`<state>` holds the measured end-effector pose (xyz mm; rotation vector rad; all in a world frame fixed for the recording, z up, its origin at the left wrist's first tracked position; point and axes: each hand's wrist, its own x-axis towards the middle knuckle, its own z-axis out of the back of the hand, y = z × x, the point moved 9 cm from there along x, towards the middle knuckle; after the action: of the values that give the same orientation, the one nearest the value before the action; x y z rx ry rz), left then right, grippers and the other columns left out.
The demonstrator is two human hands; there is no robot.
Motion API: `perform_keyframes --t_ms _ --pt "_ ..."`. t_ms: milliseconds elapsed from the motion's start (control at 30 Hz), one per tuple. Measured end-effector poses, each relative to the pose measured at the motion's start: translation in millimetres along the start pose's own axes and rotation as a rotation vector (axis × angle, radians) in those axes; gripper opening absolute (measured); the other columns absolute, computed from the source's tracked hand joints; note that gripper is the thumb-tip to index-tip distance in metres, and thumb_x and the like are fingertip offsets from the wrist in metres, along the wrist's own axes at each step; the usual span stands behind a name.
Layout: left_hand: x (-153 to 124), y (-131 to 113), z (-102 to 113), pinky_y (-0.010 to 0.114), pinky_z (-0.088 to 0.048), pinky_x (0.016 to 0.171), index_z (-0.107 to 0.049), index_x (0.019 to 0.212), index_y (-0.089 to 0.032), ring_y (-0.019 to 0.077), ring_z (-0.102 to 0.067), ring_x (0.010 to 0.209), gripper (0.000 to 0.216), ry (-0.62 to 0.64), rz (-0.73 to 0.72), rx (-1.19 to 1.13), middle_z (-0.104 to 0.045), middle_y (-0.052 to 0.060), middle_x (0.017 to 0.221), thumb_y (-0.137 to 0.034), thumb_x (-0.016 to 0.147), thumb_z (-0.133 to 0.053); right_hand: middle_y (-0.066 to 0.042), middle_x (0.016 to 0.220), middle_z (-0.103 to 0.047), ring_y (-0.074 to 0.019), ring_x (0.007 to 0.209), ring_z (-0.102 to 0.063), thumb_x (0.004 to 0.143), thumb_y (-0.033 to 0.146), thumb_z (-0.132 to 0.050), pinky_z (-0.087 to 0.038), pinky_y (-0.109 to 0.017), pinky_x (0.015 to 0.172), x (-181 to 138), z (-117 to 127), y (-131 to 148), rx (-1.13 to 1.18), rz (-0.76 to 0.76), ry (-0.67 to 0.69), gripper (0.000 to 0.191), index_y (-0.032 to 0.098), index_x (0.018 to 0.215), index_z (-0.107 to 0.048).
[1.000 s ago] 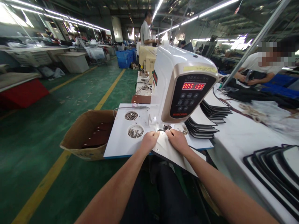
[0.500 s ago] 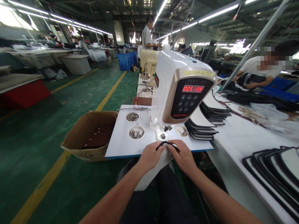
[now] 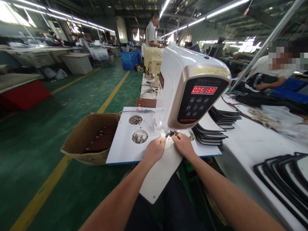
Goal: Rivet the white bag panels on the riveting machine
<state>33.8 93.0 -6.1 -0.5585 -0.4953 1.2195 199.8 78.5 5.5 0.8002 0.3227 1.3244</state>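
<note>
A white panel with a black edge point(image 3: 160, 175) hangs tilted from both hands over my lap, a small metal stud near its lower corner. My left hand point(image 3: 155, 149) is closed on its upper left edge, and my right hand point(image 3: 184, 145) grips the upper right edge. The panel's top end lies under the head of a white riveting machine point(image 3: 172, 80), whose red display shows lit digits. Part of the machine's lower die is hidden by the panel and fingers. Left of the hands, the white worktop point(image 3: 120, 150) has round wells of small metal fasteners point(image 3: 140, 137).
A cardboard box point(image 3: 86, 157) with brown pieces stands on the floor at the left. Stacks of black-edged panels point(image 3: 209, 131) lie right of the machine, and another stack point(image 3: 284, 179) is on the right table. A co-worker point(image 3: 267, 75) sits at the far right.
Both hands have moved forward toward the machine head, and the panel has swung up so its white face now shows. The view has shifted slightly.
</note>
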Motion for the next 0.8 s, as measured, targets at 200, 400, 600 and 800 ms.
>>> perform_keyframes --t_ms 200,400,600,800 --pt "10 5 -6 0.030 -0.033 0.067 -0.063 0.073 -0.020 0.0203 -0.059 0.077 0.050 0.028 0.010 0.017 -0.071 0.008 0.082 -0.050 0.094 -0.029 -0.006 0.066 -0.065 -0.0149 0.063 -0.051 0.083 0.033 -0.050 -0.031 -0.027 0.060 10 -10 -5 -0.052 -0.024 0.081 0.031 0.018 0.056 -0.058" --pt "12 6 -6 0.029 -0.031 0.063 -0.059 0.067 -0.019 0.0170 -0.054 0.071 0.048 0.030 0.019 -0.031 -0.066 0.005 0.073 -0.049 0.092 -0.031 -0.003 0.064 -0.062 -0.0139 0.062 -0.048 0.085 0.037 -0.048 -0.029 -0.027 0.059 7 -8 -4 0.004 -0.026 0.070 0.036 0.018 0.055 -0.053" --pt "-28 -2 16 0.028 -0.037 0.066 -0.058 0.073 -0.020 0.0170 -0.057 0.073 0.044 0.093 -0.076 -0.039 -0.065 0.002 0.075 -0.054 0.091 -0.035 0.001 0.061 -0.054 -0.0139 0.064 -0.046 0.090 0.051 -0.045 -0.030 -0.026 0.060 -15 13 -15 0.192 -0.099 -0.025 0.045 0.019 0.058 -0.046" --pt "-90 21 16 0.038 -0.046 0.091 -0.066 0.097 -0.029 0.0286 -0.063 0.103 0.033 0.259 -0.081 -0.015 -0.072 0.004 0.102 -0.055 0.080 -0.054 0.003 0.061 -0.049 -0.0140 0.062 -0.045 0.089 0.061 -0.044 -0.035 -0.025 0.057 -92 83 -71 0.406 -0.280 -0.207 0.048 0.020 0.065 -0.049"
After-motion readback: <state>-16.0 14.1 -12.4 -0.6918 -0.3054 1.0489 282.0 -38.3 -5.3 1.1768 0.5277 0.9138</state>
